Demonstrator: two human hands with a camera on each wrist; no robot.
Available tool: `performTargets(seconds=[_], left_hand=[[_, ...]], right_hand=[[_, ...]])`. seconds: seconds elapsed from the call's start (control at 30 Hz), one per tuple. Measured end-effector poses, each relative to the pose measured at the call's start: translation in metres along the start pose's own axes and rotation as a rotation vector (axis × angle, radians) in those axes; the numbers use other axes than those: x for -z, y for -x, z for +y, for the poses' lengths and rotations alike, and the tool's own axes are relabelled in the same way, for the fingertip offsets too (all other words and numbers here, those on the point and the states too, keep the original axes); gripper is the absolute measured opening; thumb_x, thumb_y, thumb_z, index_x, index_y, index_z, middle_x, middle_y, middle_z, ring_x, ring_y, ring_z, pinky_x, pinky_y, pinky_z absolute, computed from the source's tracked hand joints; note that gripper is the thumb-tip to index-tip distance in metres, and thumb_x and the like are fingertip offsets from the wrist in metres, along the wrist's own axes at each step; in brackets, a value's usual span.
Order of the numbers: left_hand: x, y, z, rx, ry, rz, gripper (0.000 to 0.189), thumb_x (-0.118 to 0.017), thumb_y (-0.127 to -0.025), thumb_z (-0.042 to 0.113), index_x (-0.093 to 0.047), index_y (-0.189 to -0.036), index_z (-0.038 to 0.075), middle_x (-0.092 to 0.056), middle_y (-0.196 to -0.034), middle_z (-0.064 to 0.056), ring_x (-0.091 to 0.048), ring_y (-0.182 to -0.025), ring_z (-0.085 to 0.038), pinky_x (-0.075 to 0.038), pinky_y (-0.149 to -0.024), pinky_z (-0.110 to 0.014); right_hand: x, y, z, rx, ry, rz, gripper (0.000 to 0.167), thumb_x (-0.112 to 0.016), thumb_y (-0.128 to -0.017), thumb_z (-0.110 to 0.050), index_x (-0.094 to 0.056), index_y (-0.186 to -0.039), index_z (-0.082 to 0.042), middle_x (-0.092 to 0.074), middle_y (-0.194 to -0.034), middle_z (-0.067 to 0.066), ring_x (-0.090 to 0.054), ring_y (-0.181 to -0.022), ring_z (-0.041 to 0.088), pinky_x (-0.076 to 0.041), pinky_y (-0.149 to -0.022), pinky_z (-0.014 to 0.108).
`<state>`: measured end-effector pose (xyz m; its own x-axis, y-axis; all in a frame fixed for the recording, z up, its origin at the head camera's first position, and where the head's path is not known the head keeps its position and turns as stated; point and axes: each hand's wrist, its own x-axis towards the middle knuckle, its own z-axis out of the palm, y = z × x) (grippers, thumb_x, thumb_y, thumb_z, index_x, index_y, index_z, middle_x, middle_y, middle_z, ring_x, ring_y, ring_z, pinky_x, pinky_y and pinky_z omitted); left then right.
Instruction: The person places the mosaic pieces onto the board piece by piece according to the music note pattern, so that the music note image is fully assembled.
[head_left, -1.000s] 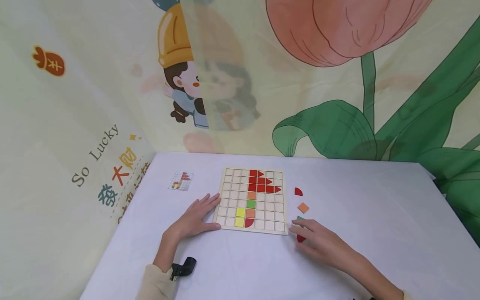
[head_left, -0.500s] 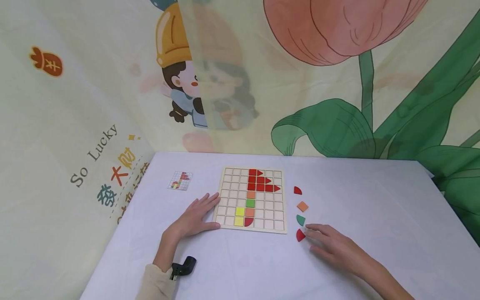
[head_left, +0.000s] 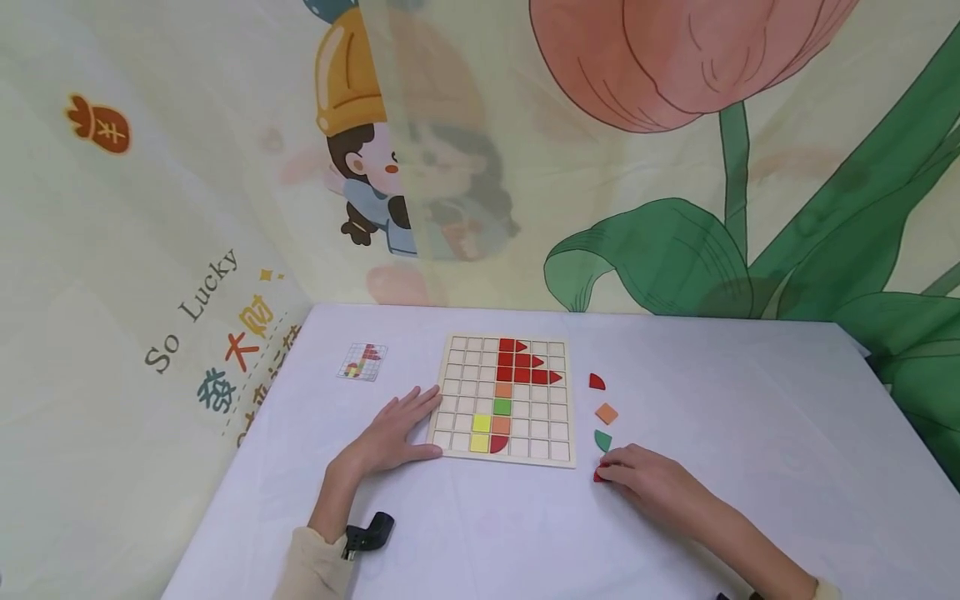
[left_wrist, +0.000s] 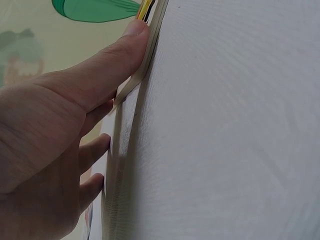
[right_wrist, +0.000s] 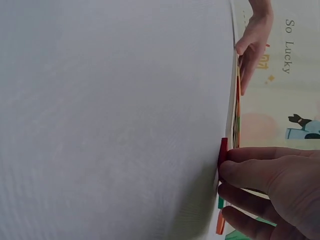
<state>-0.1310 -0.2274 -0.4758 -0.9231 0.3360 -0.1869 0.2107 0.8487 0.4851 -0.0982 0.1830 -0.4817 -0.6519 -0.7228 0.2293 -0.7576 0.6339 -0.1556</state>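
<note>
My left hand (head_left: pixel 386 435) lies at the left edge of a wooden grid board (head_left: pixel 459 373), fingers extended and thumb at its near corner. Red, orange, green and yellow tiles sit in the board's cells, with a red rounded tile (head_left: pixel 498 444) in the bottom row. To the right of the board, my right hand (head_left: pixel 667 487) pinches a red quarter-circle tile (right_wrist: pixel 223 148) between thumb and fingers, close over the table; the fingers hide most of it in the head view. Just beyond those fingertips is a green quarter-circle tile (head_left: pixel 602 440).
Farther back in the same column lie an orange square tile (head_left: pixel 606 413) and another red quarter-circle tile (head_left: pixel 596 382). A small pattern card (head_left: pixel 362 362) rests left of the board. The white-covered table (head_left: pixel 712 375) meets a printed curtain (head_left: pixel 465 283) behind.
My right hand drew back rightward from over the loose tiles, then came in again, and its fingers closed on the nearest red quarter-circle tile. My left hand has stayed at the board.
</note>
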Motion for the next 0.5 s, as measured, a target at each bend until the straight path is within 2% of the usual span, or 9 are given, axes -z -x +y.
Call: performTargets(seconds=[0.13,0.33,0.4,0.5], left_hand=[[-0.0004,-0.0006,0.0007,0.008,0.001,0.001,0.085,-0.072,-0.083,0.047,-0.032,-0.153,0.019,-0.025,-0.162,0.003,-0.015,-0.153,-0.028,-0.011,-0.125,-0.053],[-0.0006,-0.0014,0.0005,0.011,-0.009,-0.004,0.085,-0.071,-0.083,0.047,-0.031,-0.153,0.019,-0.025,-0.162,0.002,-0.015,-0.153,-0.028,-0.012,-0.124,-0.054],[0.0,-0.0011,0.0005,0.013,-0.007,-0.007,0.085,-0.072,-0.083,0.047,-0.031,-0.153,0.019,-0.025,-0.162,0.002,-0.014,-0.153,-0.028,-0.012,-0.124,-0.053],[0.0007,-0.0004,0.0005,0.013,-0.003,-0.011,0.085,-0.071,-0.083,0.047,-0.031,-0.153,0.018,-0.025,-0.162,0.002,-0.014,-0.153,-0.028,-0.011,-0.125,-0.053]], right_hand=[[-0.0013,-0.0023,0.0016,0.013,0.009,0.022,0.027,-0.084,-0.071,-0.009,-0.074,-0.093,-0.019,-0.062,-0.09,-0.008,-0.058,-0.081,0.008,-0.055,-0.068,0.017],[-0.0003,-0.004,0.0005,0.004,-0.016,-0.013,0.024,-0.084,-0.07,-0.011,-0.066,-0.083,-0.02,-0.056,-0.081,-0.009,-0.048,-0.072,0.002,-0.05,-0.061,0.012],[-0.001,-0.0041,-0.0002,0.015,-0.012,0.002,0.025,-0.085,-0.07,-0.012,-0.064,-0.081,-0.021,-0.056,-0.082,-0.009,-0.048,-0.073,0.003,-0.05,-0.061,0.012],[-0.0013,-0.0048,-0.0014,0.039,0.008,0.009,0.025,-0.085,-0.069,-0.013,-0.064,-0.08,-0.019,-0.063,-0.092,-0.005,-0.058,-0.08,0.008,-0.055,-0.067,0.015]])
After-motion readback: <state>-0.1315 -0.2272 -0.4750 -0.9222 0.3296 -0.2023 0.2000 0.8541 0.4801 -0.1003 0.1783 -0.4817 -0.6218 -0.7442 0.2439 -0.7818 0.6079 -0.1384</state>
